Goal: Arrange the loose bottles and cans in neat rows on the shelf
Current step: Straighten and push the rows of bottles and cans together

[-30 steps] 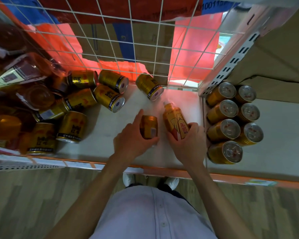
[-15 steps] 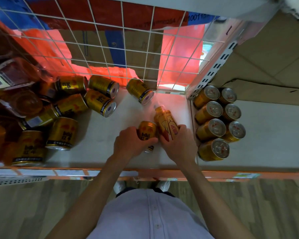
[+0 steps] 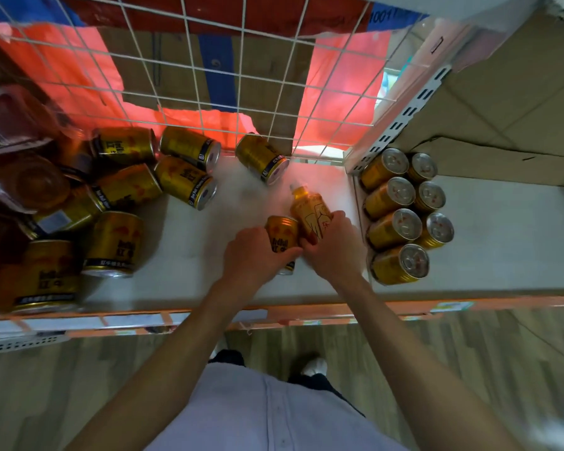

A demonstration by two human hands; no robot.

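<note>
- Your shelf [image 3: 183, 258] holds loose gold cans [image 3: 185, 182] lying tumbled at the left, while upright cans [image 3: 399, 222] stand in two rows at the right.
- Your left hand [image 3: 253, 252] curls round a single can [image 3: 281, 232] mid-shelf.
- Your right hand [image 3: 334, 252] wraps the orange bottle [image 3: 308, 208] low down, touching that can.

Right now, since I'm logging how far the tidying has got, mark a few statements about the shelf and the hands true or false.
1. The left hand grips a gold can. True.
2. The right hand holds a second can. False: it grips an orange bottle.
3. At the right end of the shelf, upright cans stand in two rows. True.
4. All the loose cans at the left stand upright. False: several lie on their sides.
</note>
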